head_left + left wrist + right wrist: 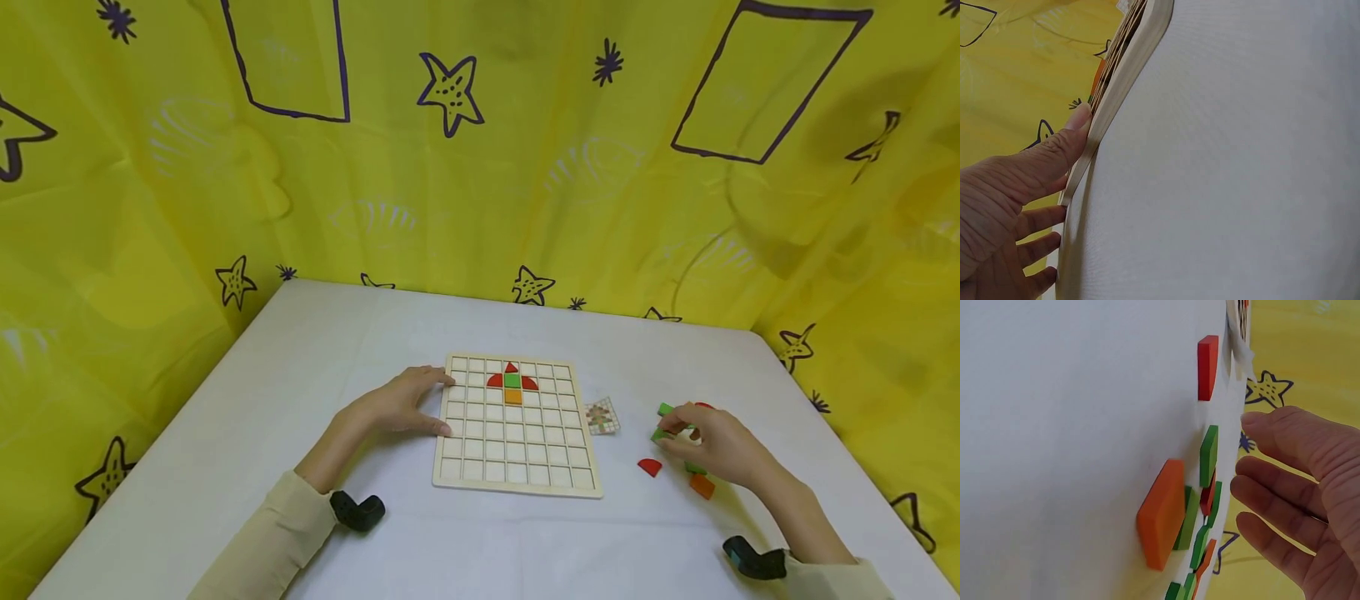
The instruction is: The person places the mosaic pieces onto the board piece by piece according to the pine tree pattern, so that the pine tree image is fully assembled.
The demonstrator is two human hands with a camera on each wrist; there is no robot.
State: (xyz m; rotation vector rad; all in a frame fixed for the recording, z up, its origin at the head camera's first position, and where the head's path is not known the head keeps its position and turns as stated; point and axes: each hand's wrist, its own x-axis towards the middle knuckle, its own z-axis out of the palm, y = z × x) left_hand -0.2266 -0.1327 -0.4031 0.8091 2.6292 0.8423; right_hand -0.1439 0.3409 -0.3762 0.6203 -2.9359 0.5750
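Note:
A light wooden grid board (495, 475) lies in the middle of the table. Near its far edge it bears a red triangle (512, 367), a green square (512, 381) between two red rounded pieces (529, 383), and an orange square (513, 397). My left hand (401, 404) touches the board's left edge, thumb and fingers spread apart along it. Over the loose pieces at the right hovers my right hand (716, 442), its fingers bent and nothing seen between them. In the right wrist view, green pieces (1209, 456) and an orange piece (1161, 515) lie beside that hand.
A small printed pattern card (602, 416) lies against the board's right side. A loose red rounded piece (649, 467) is between the board and the pile, an orange piece (702, 487) at the near side. Yellow curtains (480, 208) surround the white table (360, 333).

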